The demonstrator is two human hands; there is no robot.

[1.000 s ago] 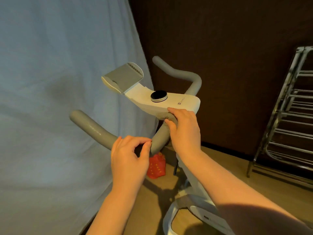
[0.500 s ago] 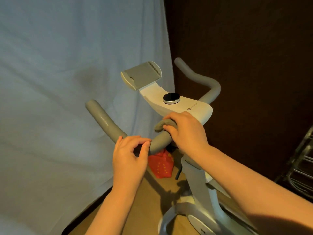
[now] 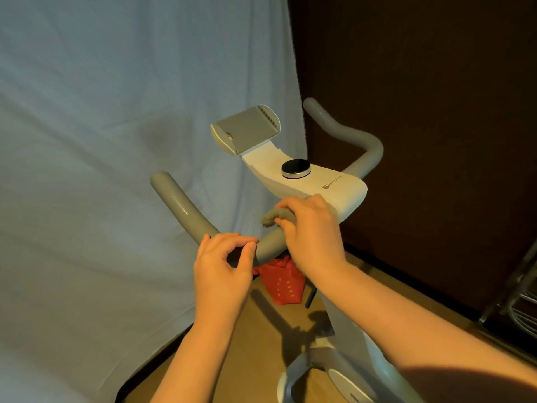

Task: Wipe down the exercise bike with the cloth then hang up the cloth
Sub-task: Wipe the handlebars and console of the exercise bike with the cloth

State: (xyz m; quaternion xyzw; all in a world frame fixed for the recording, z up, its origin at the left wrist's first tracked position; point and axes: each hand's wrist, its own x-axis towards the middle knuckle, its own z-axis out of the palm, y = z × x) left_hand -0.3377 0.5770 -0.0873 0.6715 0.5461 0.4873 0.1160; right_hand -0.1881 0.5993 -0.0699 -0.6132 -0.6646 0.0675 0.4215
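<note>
The exercise bike [image 3: 328, 184] stands in the middle, with a white console, a black round knob and grey foam handlebars. My right hand [image 3: 312, 232] grips a grey cloth [image 3: 273, 219] and presses it on the handlebar just below the console. A bunched end of the cloth sticks out to the left of my fingers. My left hand [image 3: 225, 264] sits at the bend of the left handlebar [image 3: 183, 207], fingers curled with thumb and fingertips nearly touching. Whether it grips the bar I cannot tell.
A pale blue sheet [image 3: 116, 170] hangs behind and to the left of the bike. A dark wall [image 3: 436, 82] is on the right. A red bag with yellow dots [image 3: 280, 283] lies on the wooden floor under the handlebar. A metal rack [image 3: 520, 301] stands at the right edge.
The view has swung left, so the rack has slid toward the right edge. My right hand has shifted slightly along the bar with the cloth. The left hand has held its place.
</note>
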